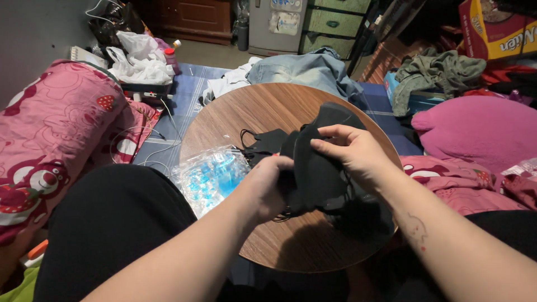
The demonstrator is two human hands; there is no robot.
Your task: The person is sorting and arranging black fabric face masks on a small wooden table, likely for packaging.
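Round wooden table (263, 106): it carries your work. Black face masks (313, 168), a bunched stack held above the table's middle. Clear plastic packet (210, 176), blue-printed, lies near left. Your left hand (268, 184) grips the stack's lower edge; your right hand (349, 148) pinches the top mask. Step, by my judgement: separating one mask. Next move calls for a clean single-layer peel.

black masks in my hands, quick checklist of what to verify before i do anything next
1. Both hands on the stack of black face masks: ok; left hand grips the lower edge, right hand pinches the top.
2. Stack above the round wooden table: ok.
3. One loose black mask lying flat on the table: ok.
4. Clear plastic bag with blue print within the left hand's reach: ok.
5. Ear loops untangled: cannot tell.
6. Number of masks in the stack: cannot tell.
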